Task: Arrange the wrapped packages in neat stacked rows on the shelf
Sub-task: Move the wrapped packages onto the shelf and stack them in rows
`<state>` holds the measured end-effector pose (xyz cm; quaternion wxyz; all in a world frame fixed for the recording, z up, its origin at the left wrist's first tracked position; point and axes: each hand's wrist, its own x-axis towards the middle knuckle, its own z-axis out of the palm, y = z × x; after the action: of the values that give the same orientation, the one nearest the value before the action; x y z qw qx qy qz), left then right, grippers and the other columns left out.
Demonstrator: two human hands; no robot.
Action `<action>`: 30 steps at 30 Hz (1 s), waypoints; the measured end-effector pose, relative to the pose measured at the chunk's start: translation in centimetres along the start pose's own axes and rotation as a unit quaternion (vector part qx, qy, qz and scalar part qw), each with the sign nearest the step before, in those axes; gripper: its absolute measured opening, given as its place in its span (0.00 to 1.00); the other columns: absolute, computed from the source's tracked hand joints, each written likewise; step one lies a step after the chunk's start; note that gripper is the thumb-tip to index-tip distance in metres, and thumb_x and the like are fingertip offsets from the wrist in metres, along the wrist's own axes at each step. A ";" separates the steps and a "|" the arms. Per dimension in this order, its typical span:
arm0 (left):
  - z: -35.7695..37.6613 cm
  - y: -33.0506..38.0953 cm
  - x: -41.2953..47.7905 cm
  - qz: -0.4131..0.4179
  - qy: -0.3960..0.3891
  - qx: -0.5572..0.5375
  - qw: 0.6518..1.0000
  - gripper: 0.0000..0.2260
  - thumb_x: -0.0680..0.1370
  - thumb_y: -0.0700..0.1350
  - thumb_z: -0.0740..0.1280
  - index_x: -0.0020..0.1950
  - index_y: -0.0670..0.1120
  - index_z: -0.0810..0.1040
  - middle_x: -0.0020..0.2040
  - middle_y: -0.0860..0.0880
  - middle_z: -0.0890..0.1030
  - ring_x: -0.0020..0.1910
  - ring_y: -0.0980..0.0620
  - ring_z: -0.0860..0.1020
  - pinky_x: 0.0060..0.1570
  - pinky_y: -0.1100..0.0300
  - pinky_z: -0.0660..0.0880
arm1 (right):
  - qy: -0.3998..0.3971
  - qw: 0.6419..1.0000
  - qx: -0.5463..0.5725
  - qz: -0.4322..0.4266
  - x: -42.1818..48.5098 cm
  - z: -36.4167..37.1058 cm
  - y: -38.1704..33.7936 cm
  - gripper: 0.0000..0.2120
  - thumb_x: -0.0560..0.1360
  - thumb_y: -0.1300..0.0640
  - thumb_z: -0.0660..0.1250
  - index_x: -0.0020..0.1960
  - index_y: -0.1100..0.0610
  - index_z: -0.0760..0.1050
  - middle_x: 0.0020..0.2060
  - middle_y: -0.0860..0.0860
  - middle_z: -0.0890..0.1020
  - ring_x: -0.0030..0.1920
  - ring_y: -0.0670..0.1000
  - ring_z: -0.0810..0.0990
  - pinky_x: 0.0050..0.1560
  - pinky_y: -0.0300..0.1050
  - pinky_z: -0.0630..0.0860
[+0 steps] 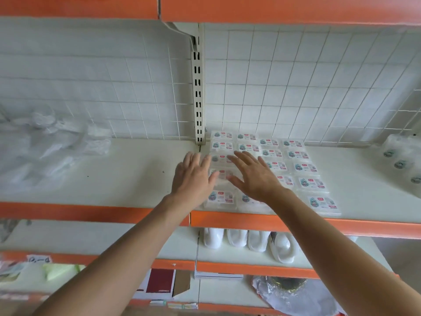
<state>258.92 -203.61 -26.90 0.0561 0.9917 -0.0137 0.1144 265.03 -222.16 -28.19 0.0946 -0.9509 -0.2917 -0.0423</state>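
over the packages (305,167), left hand (193,180), right hand (256,180), fingers (194,159) spread straight, perhaps touching them

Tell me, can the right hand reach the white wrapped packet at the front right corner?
Probably yes. The open right hand is close to that white plastic-wrapped packet, and nothing stands between them.

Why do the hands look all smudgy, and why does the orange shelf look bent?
In the head view, the left hand and right hand are smeared by motion blur, as is the plastic heap at the far left; in the same head view, the wide lens bows the orange shelf edge; the light is soft, without hard shadows.
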 end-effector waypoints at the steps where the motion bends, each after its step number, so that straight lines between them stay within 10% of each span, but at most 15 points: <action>1: -0.1 -0.8 -0.1 -0.019 -0.008 0.009 1.000 0.26 0.82 0.58 0.52 0.76 0.47 0.59 0.71 0.46 0.65 0.73 0.45 0.58 0.68 0.48 0.63 | -0.004 1.000 -0.001 -0.005 0.6 0.1 -0.6 0.30 0.80 0.37 0.51 0.78 0.48 0.52 0.78 0.49 0.54 0.78 0.51 0.49 0.76 0.60 0.48; 24: -1.7 -31.0 -1.9 -0.106 -0.089 0.021 0.990 0.26 0.83 0.54 0.51 0.78 0.45 0.52 0.78 0.42 0.52 0.77 0.42 0.47 0.73 0.46 0.55 | -0.032 0.998 -0.008 -0.059 19.1 7.8 -26.4 0.32 0.80 0.38 0.53 0.79 0.48 0.48 0.78 0.49 0.52 0.78 0.51 0.49 0.76 0.57 0.49; 30: -2.9 -34.1 -2.6 -0.074 -0.026 0.006 0.997 0.19 0.82 0.48 0.56 0.71 0.43 0.65 0.71 0.42 0.63 0.71 0.43 0.61 0.64 0.53 0.65 | -0.046 0.996 0.027 -0.069 21.9 9.9 -30.6 0.32 0.80 0.41 0.56 0.79 0.49 0.48 0.78 0.50 0.51 0.77 0.51 0.51 0.75 0.57 0.54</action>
<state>257.08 -169.41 -28.37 0.0586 0.9930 0.0591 0.0841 266.15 -183.32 -30.13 0.1032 -0.9265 -0.3619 0.0024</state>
